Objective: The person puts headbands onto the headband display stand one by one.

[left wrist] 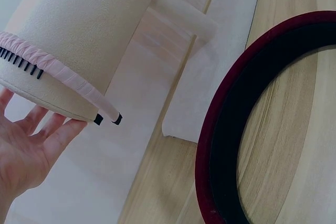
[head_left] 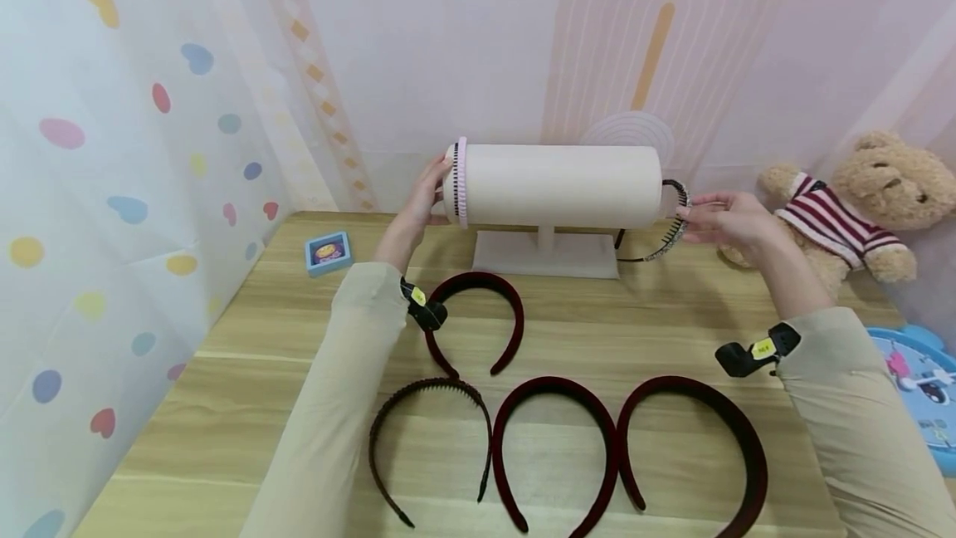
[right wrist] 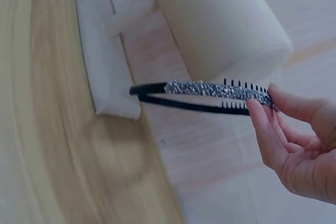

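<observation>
A cream padded roll on a stand (head_left: 560,185) lies level at the back of the table. Near its left end it wears a pale pink headband (head_left: 463,185) and a black-toothed headband beside that. My left hand (head_left: 422,196) touches the roll's left end with its fingers extended, as the left wrist view also shows. Just off the roll's right end, my right hand (head_left: 735,222) pinches a black toothed headband covered in silver glitter (right wrist: 205,88) between thumb and fingers. Its two tips point toward the stand's base, apart from the roll.
In front lie several headbands: dark red padded ones (head_left: 515,314) and a thin dark toothed one (head_left: 384,413). A small blue framed box (head_left: 329,253) sits at left. At right are a teddy bear (head_left: 840,218) and a blue toy board (head_left: 922,405). A curtain hangs behind.
</observation>
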The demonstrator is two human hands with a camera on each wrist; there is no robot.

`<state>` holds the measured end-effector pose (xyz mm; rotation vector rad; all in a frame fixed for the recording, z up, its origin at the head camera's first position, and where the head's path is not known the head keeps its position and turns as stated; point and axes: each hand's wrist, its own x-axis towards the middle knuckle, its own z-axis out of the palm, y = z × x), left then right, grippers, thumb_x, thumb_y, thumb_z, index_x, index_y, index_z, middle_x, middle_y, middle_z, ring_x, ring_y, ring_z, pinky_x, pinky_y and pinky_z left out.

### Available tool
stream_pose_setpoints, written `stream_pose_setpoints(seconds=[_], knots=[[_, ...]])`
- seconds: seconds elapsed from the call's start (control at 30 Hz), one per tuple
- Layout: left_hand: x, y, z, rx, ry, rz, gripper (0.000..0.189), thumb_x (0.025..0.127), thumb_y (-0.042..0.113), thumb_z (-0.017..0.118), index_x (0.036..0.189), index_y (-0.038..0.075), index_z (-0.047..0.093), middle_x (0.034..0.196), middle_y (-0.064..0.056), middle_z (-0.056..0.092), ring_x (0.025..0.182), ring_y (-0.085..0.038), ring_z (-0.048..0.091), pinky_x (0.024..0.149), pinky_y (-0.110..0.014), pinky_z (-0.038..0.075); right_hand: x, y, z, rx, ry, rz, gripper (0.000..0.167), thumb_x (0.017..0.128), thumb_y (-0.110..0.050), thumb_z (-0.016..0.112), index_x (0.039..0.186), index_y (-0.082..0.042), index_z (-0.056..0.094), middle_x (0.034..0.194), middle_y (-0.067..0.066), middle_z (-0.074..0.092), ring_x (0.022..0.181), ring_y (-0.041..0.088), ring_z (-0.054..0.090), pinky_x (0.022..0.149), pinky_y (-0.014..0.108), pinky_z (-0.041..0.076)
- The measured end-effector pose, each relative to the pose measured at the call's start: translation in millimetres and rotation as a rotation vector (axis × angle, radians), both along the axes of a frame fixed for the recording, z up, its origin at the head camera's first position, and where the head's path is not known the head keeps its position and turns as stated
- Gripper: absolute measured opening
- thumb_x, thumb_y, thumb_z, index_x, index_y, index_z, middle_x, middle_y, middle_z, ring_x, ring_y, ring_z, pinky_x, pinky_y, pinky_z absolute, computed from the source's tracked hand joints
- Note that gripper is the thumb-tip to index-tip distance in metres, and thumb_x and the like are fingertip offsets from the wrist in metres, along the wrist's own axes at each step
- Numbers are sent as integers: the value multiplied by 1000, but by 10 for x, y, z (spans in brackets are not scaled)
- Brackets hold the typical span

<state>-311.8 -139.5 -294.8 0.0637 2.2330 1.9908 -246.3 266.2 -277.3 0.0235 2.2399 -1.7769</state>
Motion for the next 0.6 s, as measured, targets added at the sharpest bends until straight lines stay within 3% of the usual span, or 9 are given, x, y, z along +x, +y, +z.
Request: stream_pose_setpoints(seconds=[0.27,0.6], knots=[[5,0,5,-5,-6,-6,57,92,46,31,146,34,15,150,-4,25,131,-27,32,98,-54,38,17,-115,158,-68,80,-77,35,83,-17,64,107,-5,41,77,-10,61,68,4,64,68,19,55],[18,-12,-28,-10,41,-13,61,87,57,37,143,38,22,147,-2,30,128,-23,37,95,-52,41,-7,-260,263,-38,161,-108,35,81,-19,66,106,-6,44,72,-14,63,61,4,65,64,21,55]])
